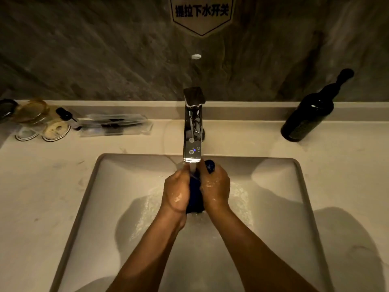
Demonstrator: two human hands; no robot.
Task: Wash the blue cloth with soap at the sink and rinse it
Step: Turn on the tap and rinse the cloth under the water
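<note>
Both hands — left hand (176, 191), right hand (216, 186) — clenched round bunched blue cloth (194, 199) under tap (192, 131) stream. Cloth best kneaded, turned, squeezed until runoff judged clear — kept over sink (88, 182).

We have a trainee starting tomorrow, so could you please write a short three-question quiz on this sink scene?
1. True or false: water is running from the tap onto the blue cloth.
2. Which hands grip the cloth? A) left hand only B) right hand only C) both
3. Fill in: the dark bottle stands on the counter to the ____ of the sink.

Key: 1 true; 2 C; 3 right.
</note>
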